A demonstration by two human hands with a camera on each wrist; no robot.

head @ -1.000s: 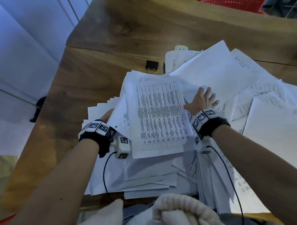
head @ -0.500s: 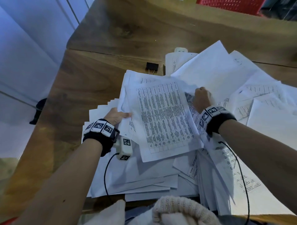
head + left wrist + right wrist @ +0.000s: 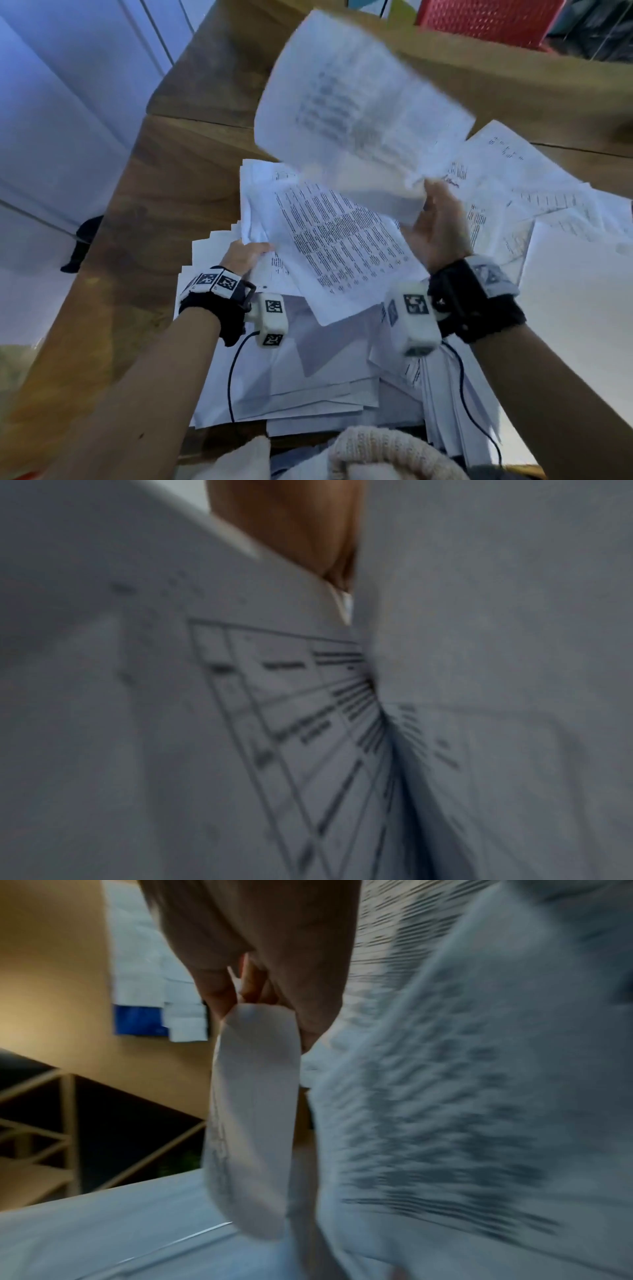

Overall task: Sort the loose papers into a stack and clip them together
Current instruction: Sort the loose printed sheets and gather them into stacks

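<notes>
The right hand [image 3: 440, 226] was up above the pile [image 3: 308, 383] of papers on the table [image 3: 113, 281]. Its fingers and thumb were pinched shut on the corner of a sheet [image 3: 356, 99]. That sheet stood up in the air over the far side of the pile and looked blurry. In the right wrist view the fingers [image 3: 219, 988] were curled round the bent edge of the sheet [image 3: 253, 1118].

The left hand [image 3: 245, 255] was low, at the left edge of the pile. It held the left side of a printed page [image 3: 339, 250] that lay tilted on top of the pile. The thumb lay on top of the paper, so the hand seemed closed on it, but the other fingers were hidden under the paper. The left wrist view showed only blurry paper [image 3: 291, 723] with a table of lines on it.

More papers [image 3: 534, 192] lay spread out to the right of the pile. A red basket [image 3: 486, 20] stood past the far side of the pile. A knit cloth [image 3: 387, 452] lay at the near edge of the pile.
</notes>
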